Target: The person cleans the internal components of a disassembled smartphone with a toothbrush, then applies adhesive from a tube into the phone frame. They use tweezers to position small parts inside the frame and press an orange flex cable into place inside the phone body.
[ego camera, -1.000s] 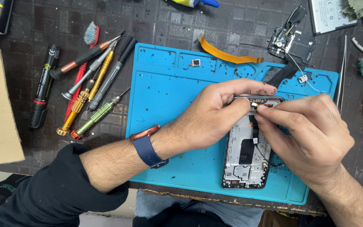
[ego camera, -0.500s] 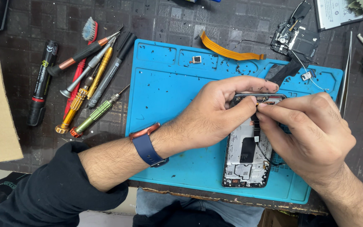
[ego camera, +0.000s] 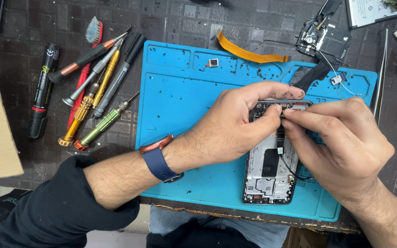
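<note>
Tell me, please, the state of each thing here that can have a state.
Phone: back cover off, insides showing, flat on the mat.
Left hand: fingers on the phone's top edge.
Right hand: fingertips pinched at the phone's top.
Ribbon cable: loose, detached.
Screwdrivers: lying unused.

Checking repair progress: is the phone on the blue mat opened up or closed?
Opened up. The phone lies flat on the blue mat with its back off and inner boards bare; left hand and right hand pinch at its top.
</note>
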